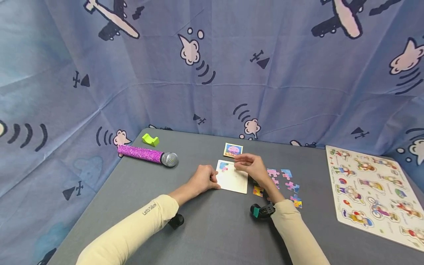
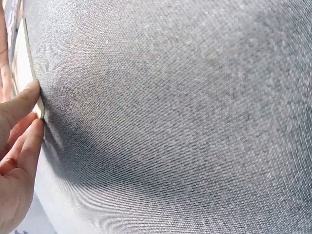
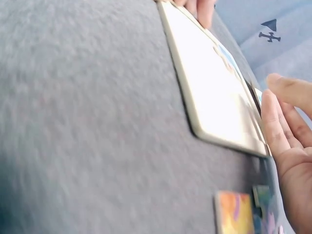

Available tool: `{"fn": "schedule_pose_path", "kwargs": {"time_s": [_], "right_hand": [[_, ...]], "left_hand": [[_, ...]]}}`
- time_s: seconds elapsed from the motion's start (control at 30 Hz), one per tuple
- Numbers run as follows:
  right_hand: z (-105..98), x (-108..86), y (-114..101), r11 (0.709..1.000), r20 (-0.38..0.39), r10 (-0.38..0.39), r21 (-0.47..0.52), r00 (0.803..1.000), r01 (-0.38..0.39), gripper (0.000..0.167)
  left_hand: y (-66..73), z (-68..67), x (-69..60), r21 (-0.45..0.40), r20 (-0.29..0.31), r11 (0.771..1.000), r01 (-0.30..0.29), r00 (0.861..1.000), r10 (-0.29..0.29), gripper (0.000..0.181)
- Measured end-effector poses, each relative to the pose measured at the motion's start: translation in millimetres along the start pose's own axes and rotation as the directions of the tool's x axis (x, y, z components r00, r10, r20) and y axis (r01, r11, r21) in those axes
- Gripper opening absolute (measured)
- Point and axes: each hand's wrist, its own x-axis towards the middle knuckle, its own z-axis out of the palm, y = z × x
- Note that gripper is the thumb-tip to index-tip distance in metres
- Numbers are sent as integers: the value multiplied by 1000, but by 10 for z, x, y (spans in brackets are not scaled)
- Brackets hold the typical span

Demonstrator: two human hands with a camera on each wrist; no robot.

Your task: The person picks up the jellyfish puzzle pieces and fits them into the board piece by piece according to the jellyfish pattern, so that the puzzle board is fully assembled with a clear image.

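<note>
A white puzzle board (image 1: 232,182) lies flat on the table with a few joined picture pieces (image 1: 224,166) in its upper left corner. At the board's left edge my left hand (image 1: 203,178) pinches the rim; in the left wrist view, thumb and fingertips of the left hand (image 2: 22,151) meet at the corner of the board (image 2: 24,68). My right hand (image 1: 253,168) hovers over the board's upper right side. In the right wrist view the right hand (image 3: 292,141) has extended fingers beside the board (image 3: 209,83), and no piece shows between them.
Loose puzzle pieces (image 1: 286,173) lie right of the board, partly behind the right forearm. A small picture card (image 1: 233,150) sits beyond the board. At the left are a purple glitter microphone (image 1: 142,154) and a green block (image 1: 150,140); a large picture board (image 1: 374,195) lies far right.
</note>
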Motion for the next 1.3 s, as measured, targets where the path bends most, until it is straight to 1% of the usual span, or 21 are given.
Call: {"fn": "schedule_pose_path", "kwargs": {"time_s": [0.1,0.17,0.3,0.53,0.93,1.13,1.23,1.3], "right_hand": [[-71,-21,3,1000,15,-8,8,1000,8,36],[-122,-39,5,1000,24,-10,15,1000,9,35],[-227,-74,21,1000,31,-3,-13,1000,3,34],[-419,-163,19,998,5,11,-69,1000,-10,34],[-828,-341,53,991,-12,-13,-132,1000,11,36],[-1019,-417,43,977,8,-6,-211,1000,8,36],[-1108,-447,51,965,23,-14,-263,1000,19,34],[-1164,-455,66,955,34,-2,-296,999,12,34]], "left_hand": [[8,0,-3,-8,6,1000,16,1000,-16,23],[8,4,-8,-3,3,1000,10,1000,-10,24],[-2,10,-14,-3,-6,1000,0,1000,0,24],[-3,3,-27,-29,-13,1000,5,1000,-5,23],[1,11,-11,-10,-8,1000,5,1000,-5,22],[6,4,-10,2,-15,1000,1,1000,-1,22],[5,4,-9,13,-19,1000,-5,1000,5,23],[6,3,-10,10,-19,1000,-5,1000,5,23]]}}
